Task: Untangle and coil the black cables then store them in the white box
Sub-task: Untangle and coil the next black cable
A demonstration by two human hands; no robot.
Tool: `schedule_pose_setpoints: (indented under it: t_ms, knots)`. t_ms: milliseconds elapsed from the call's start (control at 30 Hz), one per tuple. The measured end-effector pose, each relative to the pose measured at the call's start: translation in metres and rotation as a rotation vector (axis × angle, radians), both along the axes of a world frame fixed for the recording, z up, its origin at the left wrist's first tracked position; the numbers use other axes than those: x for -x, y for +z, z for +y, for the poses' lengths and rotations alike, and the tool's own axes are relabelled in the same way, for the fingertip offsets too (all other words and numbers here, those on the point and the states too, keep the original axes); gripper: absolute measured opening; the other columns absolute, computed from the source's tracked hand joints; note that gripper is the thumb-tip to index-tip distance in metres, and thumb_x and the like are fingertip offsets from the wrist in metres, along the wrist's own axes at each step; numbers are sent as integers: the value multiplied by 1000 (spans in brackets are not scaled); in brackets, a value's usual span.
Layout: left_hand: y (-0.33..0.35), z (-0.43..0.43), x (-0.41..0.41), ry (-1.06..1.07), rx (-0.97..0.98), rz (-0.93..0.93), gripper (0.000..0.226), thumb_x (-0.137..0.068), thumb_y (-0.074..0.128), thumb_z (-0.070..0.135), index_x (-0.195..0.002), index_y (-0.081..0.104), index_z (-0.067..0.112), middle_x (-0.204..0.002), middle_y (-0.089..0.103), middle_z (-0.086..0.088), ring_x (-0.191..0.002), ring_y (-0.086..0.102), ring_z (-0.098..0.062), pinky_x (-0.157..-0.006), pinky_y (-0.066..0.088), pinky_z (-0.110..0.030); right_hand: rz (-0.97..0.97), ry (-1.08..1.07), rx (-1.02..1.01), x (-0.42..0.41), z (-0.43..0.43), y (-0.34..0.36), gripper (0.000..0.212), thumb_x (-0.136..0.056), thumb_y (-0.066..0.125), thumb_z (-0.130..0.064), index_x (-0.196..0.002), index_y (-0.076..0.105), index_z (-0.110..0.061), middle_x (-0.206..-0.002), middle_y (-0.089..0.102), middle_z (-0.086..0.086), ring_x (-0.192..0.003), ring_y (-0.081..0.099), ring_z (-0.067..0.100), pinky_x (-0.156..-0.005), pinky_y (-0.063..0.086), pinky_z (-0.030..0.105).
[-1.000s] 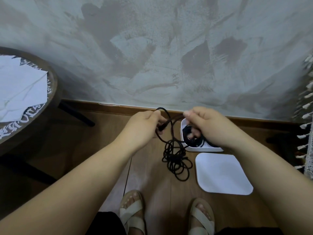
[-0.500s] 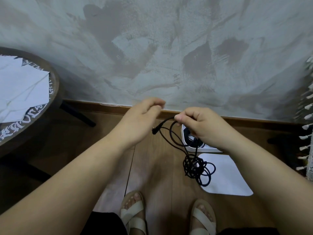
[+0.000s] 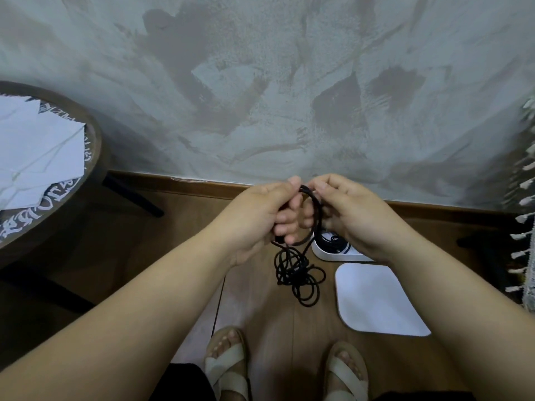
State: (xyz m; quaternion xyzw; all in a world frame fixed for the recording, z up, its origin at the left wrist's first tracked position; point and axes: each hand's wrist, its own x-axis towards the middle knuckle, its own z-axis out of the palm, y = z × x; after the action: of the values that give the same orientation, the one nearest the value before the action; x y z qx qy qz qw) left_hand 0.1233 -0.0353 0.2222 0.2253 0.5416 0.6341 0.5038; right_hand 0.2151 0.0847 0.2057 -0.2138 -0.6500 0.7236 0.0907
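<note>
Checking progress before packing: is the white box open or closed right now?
Open. The white box sits uncovered, its white lid lying flat on the floor beside it, and black cable shows inside.

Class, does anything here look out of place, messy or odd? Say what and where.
The black cable, held between the left hand and right hand, hangs in a tangled clump, not a coil. The white lid lies on the floor beside the open white box.

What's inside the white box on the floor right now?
Some black cable lies inside the white box. The right hand covers most of the box, so the rest of its inside cannot be seen.
</note>
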Motion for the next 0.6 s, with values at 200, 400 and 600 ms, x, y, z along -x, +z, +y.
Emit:
schedule_pose_setpoints:
  t_ms: [200, 400, 600]
  knots:
    - [10, -6, 14, 92, -112, -120, 37, -99, 35, 27, -67, 45, 10, -40, 28, 6, -32, 23, -6, -35, 27, -16, -375, 199, -183, -7, 11, -42, 21, -94, 50, -10, -107, 64, -17, -109, 69, -4, -105, 61, 10, -87, 44, 22]
    - [9, -8, 19, 270, -152, -107, 36, -102, 30, 26, -80, 53, 9, -44, 42, 4, -36, 34, -8, -41, 37, -18, -449, 212, -409, -7, 5, -61, 11, -94, 57, -15, -95, 67, -20, -91, 69, -8, -85, 63, -2, -79, 48, 12]
    - [-1, -10, 17, 196, 52, 685, 24, -102, 34, 18, -92, 56, 12, -71, 69, 3, -64, 64, -12, -68, 52, -23, -363, 322, -657, 0, -13, -39, 27, -98, 48, -21, -74, 59, -26, -56, 55, -11, -51, 45, -2, -54, 35, 14]
